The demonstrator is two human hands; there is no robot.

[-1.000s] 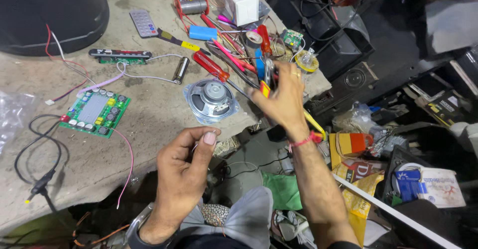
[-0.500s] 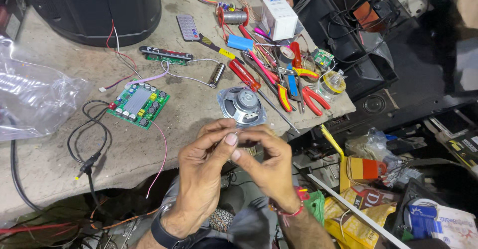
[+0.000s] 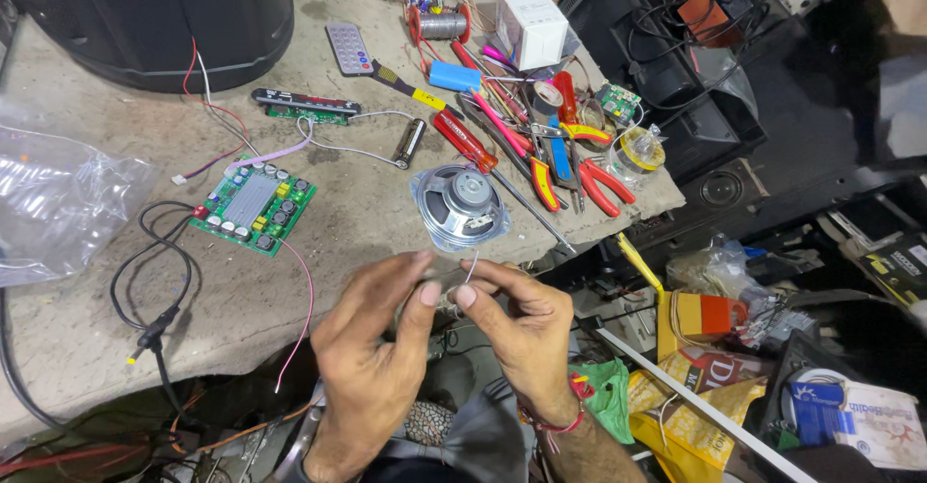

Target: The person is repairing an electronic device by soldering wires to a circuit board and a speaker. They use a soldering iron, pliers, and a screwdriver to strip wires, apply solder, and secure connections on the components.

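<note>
A: We note the left hand and right hand pinched shut on 1 thin, pale, bent wire, held just in front of the round grey speaker driver.

B: We judge it light, springy, easily kinked; we grip near the ends.

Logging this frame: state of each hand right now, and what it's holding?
Left hand: closed in a pinch on the thin wire, fingertips meeting the right's.
Right hand: closed, pinching the same thin wire, whose end sticks up above the fingers.
</note>
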